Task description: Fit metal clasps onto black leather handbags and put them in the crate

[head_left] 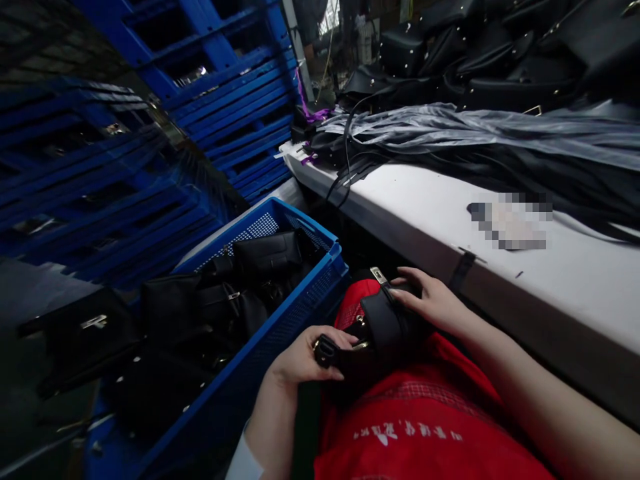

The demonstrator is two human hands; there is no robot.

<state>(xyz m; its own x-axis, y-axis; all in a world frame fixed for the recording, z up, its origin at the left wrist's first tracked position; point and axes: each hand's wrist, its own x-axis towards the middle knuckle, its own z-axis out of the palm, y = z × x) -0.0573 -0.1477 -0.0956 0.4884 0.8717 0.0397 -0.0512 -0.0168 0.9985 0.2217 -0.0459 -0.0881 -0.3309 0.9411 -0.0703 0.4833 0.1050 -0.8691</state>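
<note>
A small black handbag (383, 323) with gold-coloured metal fittings rests on my lap, over a red apron (400, 427). My left hand (315, 353) is closed on the bag's near side, around a strap end with a gold ring. My right hand (420, 297) grips the far side of the bag, its thumb and fingers near a metal clasp (379, 275) on the flap. Part of the bag's body is dark and hard to make out against the shadow.
To the left stands a blue plastic crate (270, 333) heaped with black bags (267, 257). A white-topped table (400, 193) on the right bears black straps, grey sheeting (450, 127) and piled black bags (500, 60). Blue pallets (235, 100) are stacked behind. One item on the table is blurred out.
</note>
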